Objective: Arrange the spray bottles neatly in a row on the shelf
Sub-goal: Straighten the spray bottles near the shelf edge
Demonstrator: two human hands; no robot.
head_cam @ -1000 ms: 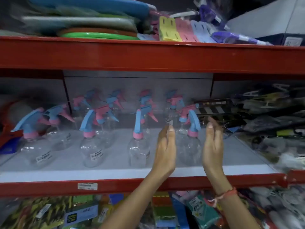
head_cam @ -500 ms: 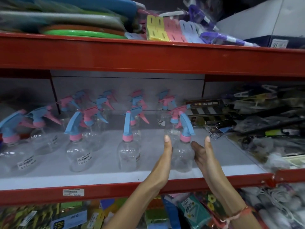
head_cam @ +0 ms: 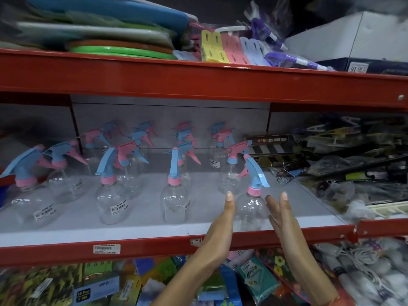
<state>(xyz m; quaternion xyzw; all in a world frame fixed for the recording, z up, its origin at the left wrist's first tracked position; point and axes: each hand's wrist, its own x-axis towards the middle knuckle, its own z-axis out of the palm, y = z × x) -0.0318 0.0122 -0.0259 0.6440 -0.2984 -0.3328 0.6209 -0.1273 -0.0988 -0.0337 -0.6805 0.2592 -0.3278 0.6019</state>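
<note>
Both flat, spread hands, left hand [head_cam: 223, 219] and right hand [head_cam: 281, 217], are flanking the rightmost front spray bottle [head_cam: 250, 208]; next, nudging it level with its left neighbour [head_cam: 175, 202].

Front edge: open along the whole shelf [head_cam: 66, 234].
Gaps: wide bare shelf between the front spray bottles [head_cam: 175, 202].
Right side: a pile of packets [head_cam: 344, 173] blocks the way, near the last bottle [head_cam: 251, 208].
Above: the red beam [head_cam: 198, 82] limits the height.
Behind: more bottles [head_cam: 230, 173] stand close.
</note>
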